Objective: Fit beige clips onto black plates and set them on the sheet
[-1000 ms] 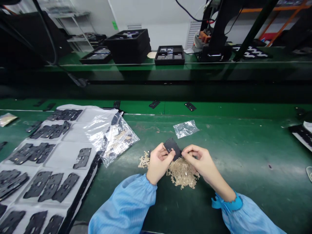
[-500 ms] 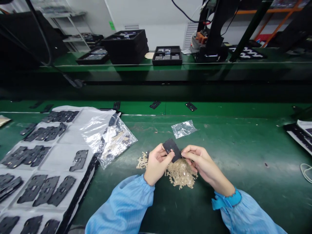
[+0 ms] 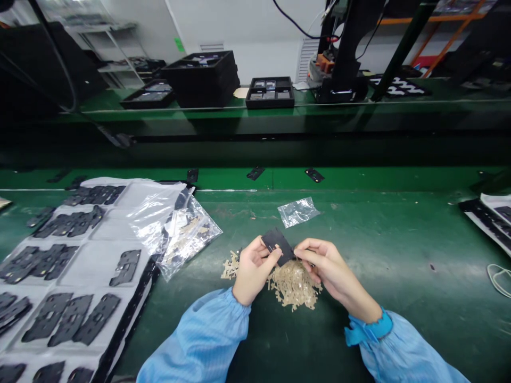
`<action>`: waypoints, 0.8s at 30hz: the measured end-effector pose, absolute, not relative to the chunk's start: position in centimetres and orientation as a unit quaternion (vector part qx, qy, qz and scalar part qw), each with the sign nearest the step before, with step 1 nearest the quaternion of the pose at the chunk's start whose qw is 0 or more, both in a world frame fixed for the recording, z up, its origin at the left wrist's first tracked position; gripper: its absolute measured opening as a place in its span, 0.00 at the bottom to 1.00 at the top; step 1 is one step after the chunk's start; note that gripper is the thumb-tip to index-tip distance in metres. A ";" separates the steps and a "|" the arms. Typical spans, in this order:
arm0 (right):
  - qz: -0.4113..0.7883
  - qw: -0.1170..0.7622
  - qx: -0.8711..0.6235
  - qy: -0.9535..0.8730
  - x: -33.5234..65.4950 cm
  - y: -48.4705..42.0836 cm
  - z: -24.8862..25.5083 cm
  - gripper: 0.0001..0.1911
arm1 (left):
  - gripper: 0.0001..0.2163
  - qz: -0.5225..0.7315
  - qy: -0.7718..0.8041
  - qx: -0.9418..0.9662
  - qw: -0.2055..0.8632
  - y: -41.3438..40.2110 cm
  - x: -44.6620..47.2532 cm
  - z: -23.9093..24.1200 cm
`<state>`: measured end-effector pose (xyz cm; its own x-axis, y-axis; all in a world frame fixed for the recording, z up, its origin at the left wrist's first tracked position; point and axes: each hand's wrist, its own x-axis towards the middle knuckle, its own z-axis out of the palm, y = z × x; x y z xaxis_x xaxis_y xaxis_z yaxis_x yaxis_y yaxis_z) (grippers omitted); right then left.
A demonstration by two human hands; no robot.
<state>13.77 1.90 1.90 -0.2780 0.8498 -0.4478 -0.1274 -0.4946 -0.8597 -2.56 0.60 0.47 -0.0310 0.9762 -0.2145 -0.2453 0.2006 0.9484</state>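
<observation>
My left hand (image 3: pixel 252 268) and my right hand (image 3: pixel 325 267) meet over the green bench, both closed on one small flat black part (image 3: pixel 277 243). The left thumb and fingers pinch its lower left edge. The right fingertips pinch its right edge. Directly beneath the hands lies a heap of small tan cut-out pieces (image 3: pixel 293 287), with a few more tan bits (image 3: pixel 230 266) to the left of my left hand. Both arms wear light blue sleeves.
A white compartment tray (image 3: pixel 96 250) holding several flat black parts fills the left. A clear plastic bag (image 3: pixel 181 234) with tan pieces lies against it; a small clear bag (image 3: pixel 297 211) lies beyond my hands. Black trays (image 3: pixel 270 91) and a machine base (image 3: pixel 343 85) stand on the far bench.
The hands and the black part stay together and have hardly shifted; the view has drifted slightly, so everything sits a little lower and further left.
</observation>
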 end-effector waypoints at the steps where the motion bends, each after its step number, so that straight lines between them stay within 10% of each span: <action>1: 0.714 0.345 -0.490 -0.361 13.9 1.9 1.9 0.09 | 0.10 0.516 0.500 0.364 0.593 0.6 -2.6 0.4; 24: 0.659 0.379 -0.508 -0.405 13.4 1.9 1.4 0.12 | 0.09 0.525 0.496 0.378 0.579 0.3 -2.4 0.3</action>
